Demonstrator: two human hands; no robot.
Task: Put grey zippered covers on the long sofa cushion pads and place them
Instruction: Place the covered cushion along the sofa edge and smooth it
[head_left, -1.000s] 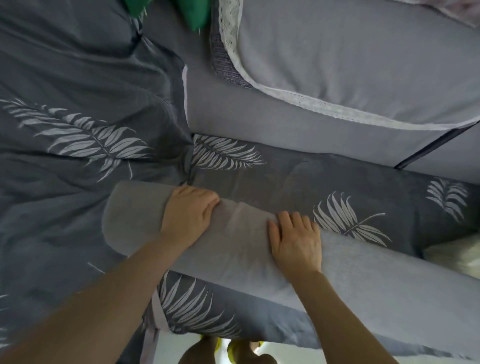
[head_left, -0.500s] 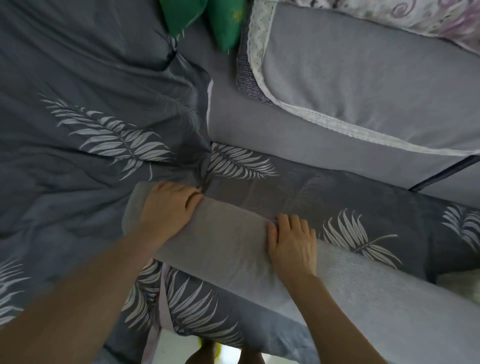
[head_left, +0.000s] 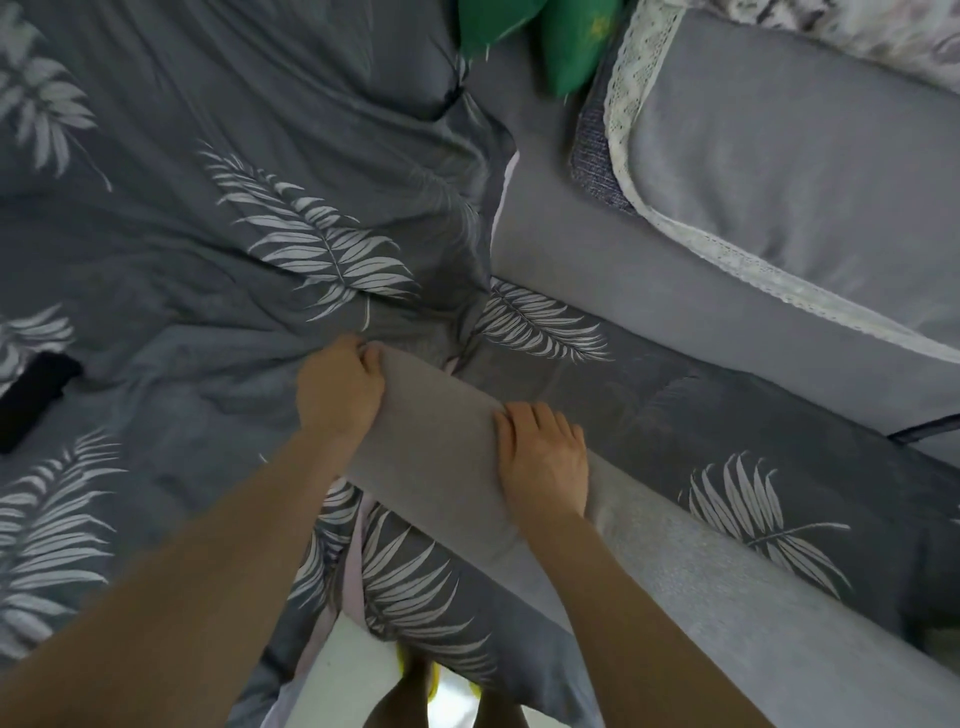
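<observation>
head view: left hand (head_left: 340, 395) curled, gripping grey cushion (head_left: 436, 441) end; right hand (head_left: 543, 457) flat, fingers straight, pressing cushion.

Nothing legible anywhere in view: no text, no label, no brand, no number and no sign.

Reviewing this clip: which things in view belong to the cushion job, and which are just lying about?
In the job: long grey cushion, gripped at its end by the left hand, pressed by the right hand.
Lying about: green cushions, black object, lace-trimmed cushion.
</observation>
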